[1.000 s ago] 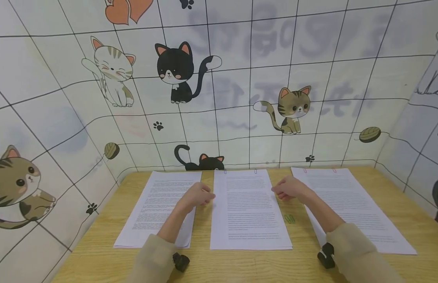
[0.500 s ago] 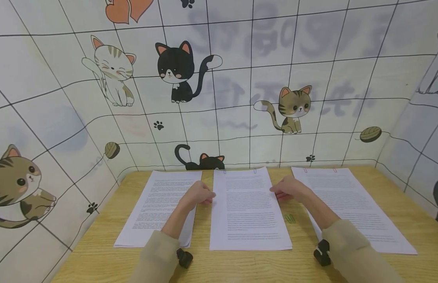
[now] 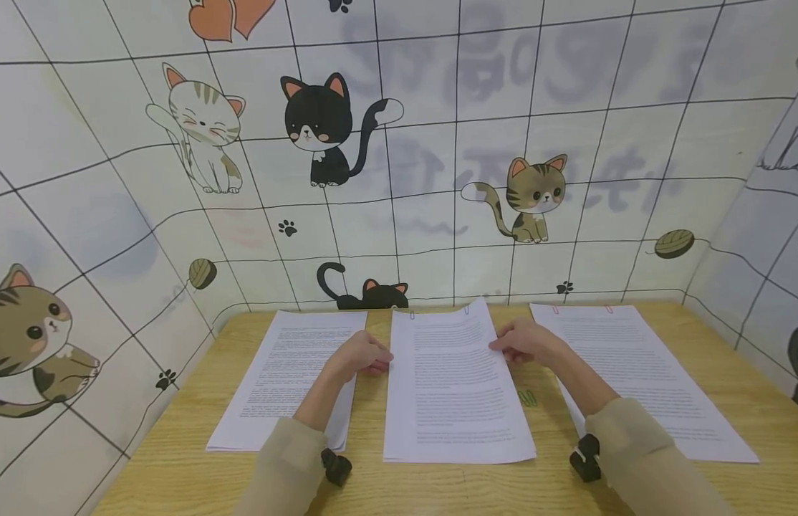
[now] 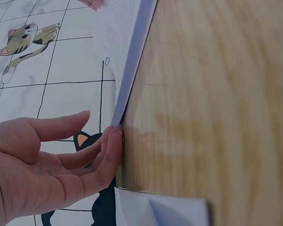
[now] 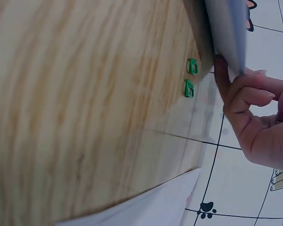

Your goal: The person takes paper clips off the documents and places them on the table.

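A stack of printed sheets lies in the middle of the table, two bluish paper clips on its top edge. At its right edge my right hand pinches the sheets between thumb and fingers, and the top right corner is lifted and bent. My left hand is at the left edge; in the left wrist view its fingertips touch the paper's edge while the thumb stands apart. Two green paper clips lie on the wood near the right hand.
Another printed stack lies on the left of the wooden table, under the left forearm. On the right is a third stack with two pink paper clips. A cat-patterned wall covering closes the back and sides.
The middle stack's top right corner has risen and curled, and its near edge has shifted slightly toward me. My right hand has moved a little left onto the paper; the left hand has barely moved.
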`<state>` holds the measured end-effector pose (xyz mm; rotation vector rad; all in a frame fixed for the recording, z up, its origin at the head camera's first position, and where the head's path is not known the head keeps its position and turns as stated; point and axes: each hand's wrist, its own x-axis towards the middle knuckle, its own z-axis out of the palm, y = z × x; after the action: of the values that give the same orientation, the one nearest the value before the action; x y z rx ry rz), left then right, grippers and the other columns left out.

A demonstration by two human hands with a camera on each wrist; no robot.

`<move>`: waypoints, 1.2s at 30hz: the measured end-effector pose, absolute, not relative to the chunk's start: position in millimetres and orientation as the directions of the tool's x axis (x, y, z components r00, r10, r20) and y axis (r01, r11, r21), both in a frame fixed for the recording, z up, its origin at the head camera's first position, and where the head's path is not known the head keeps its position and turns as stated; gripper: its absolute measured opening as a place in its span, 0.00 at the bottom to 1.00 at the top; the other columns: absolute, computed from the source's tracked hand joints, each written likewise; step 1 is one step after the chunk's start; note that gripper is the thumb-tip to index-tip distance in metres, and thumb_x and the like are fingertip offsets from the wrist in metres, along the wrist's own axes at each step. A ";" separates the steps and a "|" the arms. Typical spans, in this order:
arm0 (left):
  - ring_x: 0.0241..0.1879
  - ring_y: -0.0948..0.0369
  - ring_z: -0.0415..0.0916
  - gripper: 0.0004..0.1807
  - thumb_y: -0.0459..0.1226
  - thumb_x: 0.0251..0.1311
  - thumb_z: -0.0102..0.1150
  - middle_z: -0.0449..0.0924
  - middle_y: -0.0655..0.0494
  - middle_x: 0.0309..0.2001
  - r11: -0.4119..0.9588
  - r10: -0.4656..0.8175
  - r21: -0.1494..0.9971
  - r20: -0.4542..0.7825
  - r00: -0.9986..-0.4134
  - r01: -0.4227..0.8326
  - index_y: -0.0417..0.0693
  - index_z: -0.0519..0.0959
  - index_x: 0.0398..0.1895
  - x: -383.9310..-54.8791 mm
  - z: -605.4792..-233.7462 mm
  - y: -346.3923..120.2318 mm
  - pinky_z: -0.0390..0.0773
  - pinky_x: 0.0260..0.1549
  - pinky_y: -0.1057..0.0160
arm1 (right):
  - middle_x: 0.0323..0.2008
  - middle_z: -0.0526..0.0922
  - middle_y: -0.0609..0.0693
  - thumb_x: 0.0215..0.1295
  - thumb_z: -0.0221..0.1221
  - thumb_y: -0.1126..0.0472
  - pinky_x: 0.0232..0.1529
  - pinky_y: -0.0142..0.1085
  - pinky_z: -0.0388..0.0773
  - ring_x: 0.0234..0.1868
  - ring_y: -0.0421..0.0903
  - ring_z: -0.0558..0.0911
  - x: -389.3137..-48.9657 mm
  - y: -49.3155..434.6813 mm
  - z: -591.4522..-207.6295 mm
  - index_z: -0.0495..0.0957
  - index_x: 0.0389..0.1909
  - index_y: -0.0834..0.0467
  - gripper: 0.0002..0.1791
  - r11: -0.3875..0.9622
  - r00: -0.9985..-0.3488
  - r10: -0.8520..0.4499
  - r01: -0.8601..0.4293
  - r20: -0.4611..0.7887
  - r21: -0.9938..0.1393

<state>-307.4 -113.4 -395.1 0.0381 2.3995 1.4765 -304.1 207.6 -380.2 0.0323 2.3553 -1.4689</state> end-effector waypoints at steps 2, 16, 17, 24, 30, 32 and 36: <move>0.36 0.57 0.82 0.11 0.26 0.64 0.61 0.84 0.41 0.40 0.464 0.194 0.873 -0.263 -0.945 -0.148 0.25 0.81 0.45 -307.3 -394.5 -113.0 0.84 0.40 0.61 | 0.18 0.73 0.45 0.70 0.58 0.70 0.22 0.25 0.67 0.18 0.36 0.71 -304.9 208.0 -380.8 0.72 0.44 0.72 0.09 0.459 -0.934 -0.183 0.195 -0.307 -0.867; 0.33 0.58 0.84 0.13 0.27 0.64 0.62 0.86 0.44 0.36 0.470 0.225 0.872 -0.270 -0.936 -0.138 0.25 0.80 0.48 -305.3 -394.7 -110.8 0.84 0.39 0.61 | 0.18 0.70 0.46 0.73 0.53 0.68 0.22 0.29 0.61 0.19 0.38 0.65 -301.5 217.2 -383.1 0.71 0.55 0.72 0.14 0.430 -0.944 -0.305 -0.020 -0.125 -0.902; 0.33 0.58 0.84 0.13 0.27 0.64 0.62 0.86 0.45 0.36 0.462 0.229 0.876 -0.269 -0.936 -0.138 0.24 0.80 0.48 -305.2 -394.5 -110.6 0.84 0.39 0.60 | 0.18 0.70 0.46 0.74 0.52 0.68 0.22 0.29 0.61 0.19 0.38 0.65 -301.1 218.3 -382.6 0.71 0.56 0.72 0.15 0.419 -0.943 -0.312 -0.030 -0.113 -0.907; 0.26 0.62 0.78 0.10 0.28 0.63 0.63 0.82 0.50 0.29 0.452 0.215 0.885 -0.229 -0.949 -0.111 0.28 0.80 0.44 -304.0 -390.9 -108.4 0.84 0.36 0.61 | 0.20 0.70 0.48 0.76 0.51 0.67 0.24 0.30 0.57 0.19 0.39 0.61 -295.7 225.9 -377.0 0.70 0.60 0.71 0.17 0.349 -0.940 -0.338 -0.087 -0.038 -0.933; 0.29 0.60 0.79 0.07 0.30 0.64 0.64 0.82 0.48 0.32 0.403 0.226 0.913 -0.158 -0.961 -0.055 0.32 0.80 0.40 -300.3 -385.3 -111.1 0.84 0.35 0.60 | 0.22 0.72 0.48 0.76 0.53 0.65 0.24 0.30 0.57 0.21 0.39 0.63 -288.2 229.8 -371.7 0.69 0.60 0.71 0.18 0.346 -0.953 -0.302 -0.091 -0.018 -0.934; 0.28 0.59 0.79 0.07 0.30 0.65 0.64 0.82 0.48 0.33 0.369 0.230 0.928 -0.141 -0.963 -0.048 0.33 0.80 0.41 -297.8 -381.9 -112.5 0.83 0.32 0.62 | 0.23 0.74 0.49 0.76 0.53 0.65 0.24 0.30 0.58 0.21 0.39 0.64 -285.6 230.3 -370.1 0.68 0.60 0.71 0.18 0.351 -0.955 -0.295 -0.102 -0.006 -0.931; 0.26 0.59 0.77 0.08 0.29 0.64 0.65 0.82 0.48 0.33 0.343 0.211 0.939 -0.109 -0.972 -0.031 0.33 0.80 0.42 -291.9 -374.7 -115.5 0.82 0.30 0.64 | 0.25 0.78 0.51 0.75 0.54 0.67 0.23 0.30 0.61 0.20 0.39 0.67 -281.1 230.6 -368.4 0.68 0.60 0.71 0.18 0.353 -0.952 -0.306 -0.142 0.029 -0.925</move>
<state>-291.9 -115.5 -374.7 0.1631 2.3938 1.6814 -281.1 230.6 -368.4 -0.4102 2.4580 -1.6570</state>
